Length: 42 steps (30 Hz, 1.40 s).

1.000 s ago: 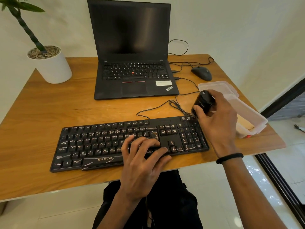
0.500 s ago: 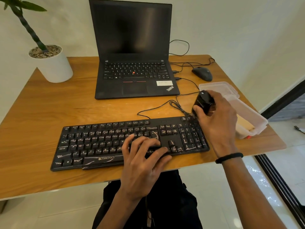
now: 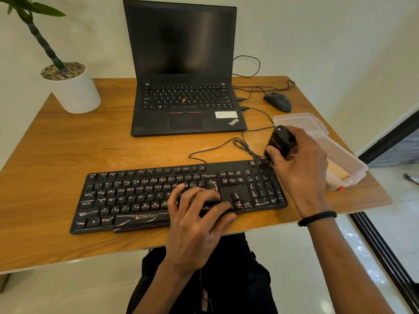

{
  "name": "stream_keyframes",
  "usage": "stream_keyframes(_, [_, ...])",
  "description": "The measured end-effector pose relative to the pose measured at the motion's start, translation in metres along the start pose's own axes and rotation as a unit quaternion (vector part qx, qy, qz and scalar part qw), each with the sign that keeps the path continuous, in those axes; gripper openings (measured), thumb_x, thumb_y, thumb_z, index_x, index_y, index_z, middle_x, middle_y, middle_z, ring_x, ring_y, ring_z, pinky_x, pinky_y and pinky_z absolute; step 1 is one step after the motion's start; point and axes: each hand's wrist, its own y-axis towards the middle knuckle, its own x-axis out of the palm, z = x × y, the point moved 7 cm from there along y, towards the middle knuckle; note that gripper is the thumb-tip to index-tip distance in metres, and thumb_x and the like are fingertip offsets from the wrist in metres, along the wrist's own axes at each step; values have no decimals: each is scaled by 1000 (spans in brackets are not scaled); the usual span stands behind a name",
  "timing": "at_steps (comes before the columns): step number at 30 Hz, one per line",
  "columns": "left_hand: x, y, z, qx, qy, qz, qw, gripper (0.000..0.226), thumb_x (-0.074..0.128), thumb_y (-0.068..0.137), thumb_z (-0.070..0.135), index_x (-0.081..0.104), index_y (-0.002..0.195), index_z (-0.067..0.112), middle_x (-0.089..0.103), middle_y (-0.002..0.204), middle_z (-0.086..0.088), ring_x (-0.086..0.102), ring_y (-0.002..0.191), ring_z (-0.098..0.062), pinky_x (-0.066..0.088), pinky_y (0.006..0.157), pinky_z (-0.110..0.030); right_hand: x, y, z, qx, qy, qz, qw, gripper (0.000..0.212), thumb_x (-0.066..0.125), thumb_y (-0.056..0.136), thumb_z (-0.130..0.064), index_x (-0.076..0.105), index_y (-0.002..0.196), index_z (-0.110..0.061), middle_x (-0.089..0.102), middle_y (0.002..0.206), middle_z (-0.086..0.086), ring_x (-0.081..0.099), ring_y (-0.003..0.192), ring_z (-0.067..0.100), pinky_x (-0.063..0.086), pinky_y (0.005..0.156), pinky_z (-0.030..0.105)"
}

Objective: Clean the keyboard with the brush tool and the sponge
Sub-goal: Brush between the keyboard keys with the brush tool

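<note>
A black keyboard (image 3: 136,198) lies along the near edge of the wooden desk (image 3: 68,150). My left hand (image 3: 197,223) rests flat on its lower middle keys, fingers spread, pressing it down. My right hand (image 3: 301,168) is closed around a black brush tool (image 3: 280,140), whose lower end touches the keyboard's top right corner near the number pad. A yellowish sponge (image 3: 337,172) lies inside a clear plastic box (image 3: 353,164) at the desk's right edge, partly hidden by my right hand.
An open black laptop (image 3: 183,94) stands behind the keyboard. A black mouse (image 3: 277,102) and loose cables (image 3: 240,143) lie at the back right. A white plant pot (image 3: 74,91) stands at the back left. The box's lid (image 3: 299,122) lies behind my right hand.
</note>
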Motion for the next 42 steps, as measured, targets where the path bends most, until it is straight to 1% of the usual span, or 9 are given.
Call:
stream_keyframes(4, [-1,1,1,-1,1,-1,1000,26,82,88,47,81,103,25,71,117,2,59,120,-21,35,113,-57,19,-10,-16,12,103,-83,991,47,80,87,-37,61,128,-26,67,108,-11,65,89,1,50,75,5])
stream_keyframes(6, [-2,1,1,1,0,1,1000,25,81,89,46,81,102,25,71,117,2,59,120,-21,35,113,-57,22,-9,-14,31,138,-92,986,46,81,87,-36,62,128,-26,65,105,-14,63,88,-2,45,69,-1])
stream_keyframes(12, [-2,1,1,-1,-2,3,1000,25,81,88,46,81,102,25,71,116,1,56,121,-19,32,115,-56,-5,2,3,9,-13,6,1000,52,79,89,-33,59,135,-18,69,120,9,66,110,27,53,94,40])
stream_keyframes(14, [-2,1,2,0,-3,2,1000,25,82,88,45,81,102,25,71,117,1,56,121,-19,32,116,-55,-2,1,2,7,-15,-4,1000,53,80,88,-35,59,135,-18,70,120,9,66,109,28,55,94,44])
stream_keyframes(19, [-1,1,1,-1,-3,0,1000,26,80,89,47,81,103,25,71,118,1,56,122,-19,32,116,-56,20,-6,-10,28,110,-94,989,47,80,87,-39,61,129,-29,65,106,-17,66,92,3,48,75,10])
stream_keyframes(22, [-1,1,1,-2,0,-1,1000,26,80,88,47,81,102,24,71,117,1,56,121,-19,33,114,-58,19,-3,-7,41,137,-91,986,47,80,87,-37,61,129,-30,64,105,-20,65,90,1,48,75,11])
stream_keyframes(28, [-3,2,2,-2,-1,5,1000,25,82,87,45,82,101,24,72,117,1,55,122,-18,31,116,-55,0,7,8,12,8,-12,1000,56,80,87,-37,58,137,-22,70,125,6,68,112,24,57,97,46])
stream_keyframes(34, [-2,1,1,-2,2,2,1000,26,80,89,46,82,102,24,71,118,0,55,123,-19,31,116,-55,21,-7,-15,15,131,-119,984,50,81,86,-37,60,131,-30,65,110,-20,66,91,2,49,71,8])
stream_keyframes(42, [-3,1,0,-4,-2,1,1000,26,80,89,46,82,102,23,71,117,0,57,122,-21,31,117,-56,-14,5,-2,35,148,-1,988,65,84,83,-39,50,138,-27,62,108,-20,68,86,0,54,73,12])
